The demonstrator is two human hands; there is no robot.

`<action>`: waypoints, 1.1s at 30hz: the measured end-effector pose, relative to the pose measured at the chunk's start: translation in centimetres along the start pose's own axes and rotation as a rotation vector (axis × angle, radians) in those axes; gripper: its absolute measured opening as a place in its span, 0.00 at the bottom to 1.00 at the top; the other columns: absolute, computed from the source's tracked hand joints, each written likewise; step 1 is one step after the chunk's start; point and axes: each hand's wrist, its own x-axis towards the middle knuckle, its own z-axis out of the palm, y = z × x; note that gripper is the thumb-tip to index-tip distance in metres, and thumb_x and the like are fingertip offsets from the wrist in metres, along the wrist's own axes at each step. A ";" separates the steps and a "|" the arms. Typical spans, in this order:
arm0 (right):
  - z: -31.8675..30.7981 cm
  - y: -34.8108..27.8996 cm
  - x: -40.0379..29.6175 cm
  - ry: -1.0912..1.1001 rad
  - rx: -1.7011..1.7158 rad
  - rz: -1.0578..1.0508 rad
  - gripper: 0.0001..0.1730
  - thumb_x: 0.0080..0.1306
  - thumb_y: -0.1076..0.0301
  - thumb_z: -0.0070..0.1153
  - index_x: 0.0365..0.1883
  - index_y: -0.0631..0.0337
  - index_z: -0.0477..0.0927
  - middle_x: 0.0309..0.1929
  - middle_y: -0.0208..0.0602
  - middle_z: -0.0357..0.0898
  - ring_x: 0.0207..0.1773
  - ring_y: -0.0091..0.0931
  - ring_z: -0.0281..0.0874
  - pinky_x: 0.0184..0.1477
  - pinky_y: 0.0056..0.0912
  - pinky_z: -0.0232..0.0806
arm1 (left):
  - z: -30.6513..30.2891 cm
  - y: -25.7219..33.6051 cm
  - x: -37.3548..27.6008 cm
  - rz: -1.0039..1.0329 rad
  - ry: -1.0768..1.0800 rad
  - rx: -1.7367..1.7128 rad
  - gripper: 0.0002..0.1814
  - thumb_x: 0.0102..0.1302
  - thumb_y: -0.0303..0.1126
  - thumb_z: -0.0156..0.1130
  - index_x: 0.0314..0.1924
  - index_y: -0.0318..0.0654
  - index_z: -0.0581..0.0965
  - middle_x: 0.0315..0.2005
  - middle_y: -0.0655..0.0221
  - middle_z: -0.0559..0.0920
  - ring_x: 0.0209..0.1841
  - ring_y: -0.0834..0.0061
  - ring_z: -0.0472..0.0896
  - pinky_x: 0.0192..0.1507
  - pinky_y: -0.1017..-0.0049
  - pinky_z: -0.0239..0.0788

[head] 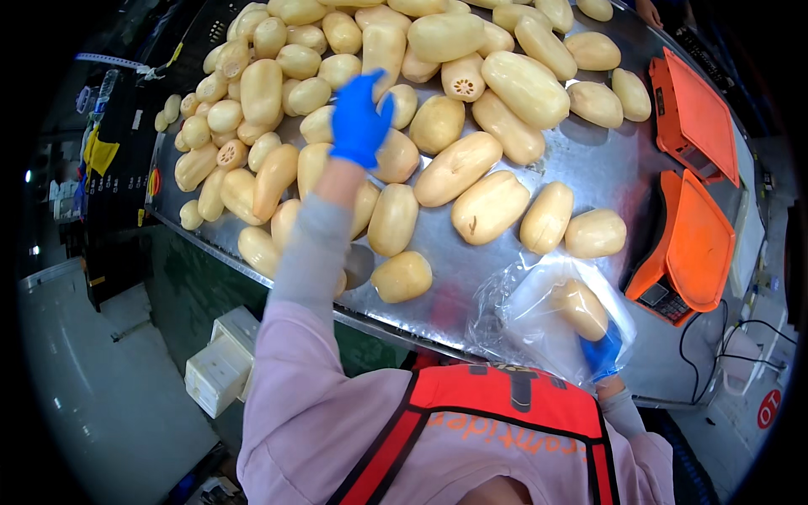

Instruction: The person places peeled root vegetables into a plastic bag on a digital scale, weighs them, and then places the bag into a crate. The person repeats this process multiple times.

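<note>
My left hand (361,120), in a blue glove, reaches over the heap with its thumb and fingers apart. Peeled lotus root segments (262,93) lie around and beneath it, some showing holes at their cut ends. Whether the fingertips touch one cannot be made out. Near the table's front edge, my right hand (601,355), also blue-gloved, grips a clear plastic bag (530,297). One lotus root segment (579,309) shows within the bag, close against the right fingers. The bag's film partly covers that hand.
Two orange weighing scales (701,243) (697,117) stand on the right of the metal table (442,265). Black cables (694,360) hang near the right corner. White foam boxes (222,363) sit below the front edge at left. Another person's hand (648,12) appears at the far edge.
</note>
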 end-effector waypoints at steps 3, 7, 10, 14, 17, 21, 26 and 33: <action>-0.8 -1.1 0.8 -0.099 -0.312 -0.149 0.23 0.53 0.77 0.63 0.49 0.66 0.75 0.47 0.40 0.78 0.48 0.30 0.77 0.51 0.31 0.69 | -0.5 -4.8 5.2 -0.113 -0.288 0.695 0.36 0.51 0.36 0.66 0.61 0.47 0.64 0.57 0.60 0.68 0.48 0.54 0.75 0.48 0.61 0.70; -1.0 -0.8 0.8 -0.096 -0.269 -0.057 0.23 0.53 0.73 0.64 0.48 0.66 0.76 0.45 0.41 0.79 0.47 0.32 0.78 0.50 0.32 0.69 | 2.1 -9.5 7.5 -0.071 -0.410 0.945 0.32 0.59 0.31 0.55 0.64 0.59 0.60 0.58 0.61 0.67 0.48 0.56 0.76 0.46 0.58 0.71; -0.8 0.3 0.2 -0.022 -0.089 0.129 0.21 0.53 0.69 0.64 0.46 0.65 0.78 0.43 0.42 0.80 0.46 0.33 0.79 0.49 0.32 0.69 | 2.9 -9.4 8.5 -0.115 -0.413 0.953 0.23 0.66 0.31 0.46 0.61 0.61 0.64 0.53 0.65 0.70 0.47 0.57 0.77 0.45 0.59 0.73; -1.9 -0.4 0.7 -0.188 -0.303 -0.057 0.23 0.56 0.72 0.61 0.50 0.68 0.74 0.48 0.46 0.77 0.51 0.37 0.76 0.53 0.35 0.67 | 1.7 -9.3 9.3 -0.224 -0.503 0.784 0.36 0.54 0.31 0.62 0.63 0.56 0.61 0.56 0.61 0.69 0.53 0.53 0.73 0.51 0.59 0.69; -1.9 -0.1 0.4 -0.165 -0.318 -0.048 0.22 0.55 0.72 0.61 0.50 0.67 0.75 0.48 0.46 0.77 0.51 0.37 0.76 0.53 0.35 0.67 | -0.2 -9.1 8.6 -0.171 -0.363 0.547 0.40 0.49 0.33 0.67 0.63 0.51 0.61 0.58 0.59 0.67 0.56 0.56 0.72 0.53 0.64 0.68; -1.3 -0.1 0.2 -0.079 -0.273 -0.103 0.19 0.55 0.72 0.61 0.46 0.67 0.77 0.44 0.47 0.79 0.47 0.38 0.78 0.50 0.36 0.68 | -3.1 -7.4 6.2 -0.049 -0.078 0.019 0.45 0.47 0.34 0.71 0.64 0.41 0.58 0.56 0.56 0.69 0.56 0.60 0.72 0.56 0.69 0.67; -1.6 0.7 0.4 0.045 -0.413 -0.484 0.13 0.51 0.73 0.64 0.37 0.63 0.82 0.36 0.45 0.81 0.38 0.40 0.80 0.41 0.34 0.72 | -6.7 4.7 -2.1 -0.476 -0.008 -1.228 0.37 0.54 0.23 0.61 0.64 0.41 0.58 0.56 0.61 0.69 0.57 0.62 0.70 0.58 0.65 0.65; -3.5 2.6 -0.7 -0.070 -0.420 -0.473 0.19 0.54 0.71 0.61 0.46 0.64 0.78 0.40 0.47 0.80 0.42 0.41 0.78 0.45 0.37 0.69 | -5.2 17.2 -11.3 -0.502 -0.197 -1.709 0.41 0.53 0.22 0.60 0.67 0.43 0.55 0.60 0.65 0.65 0.63 0.63 0.64 0.62 0.65 0.60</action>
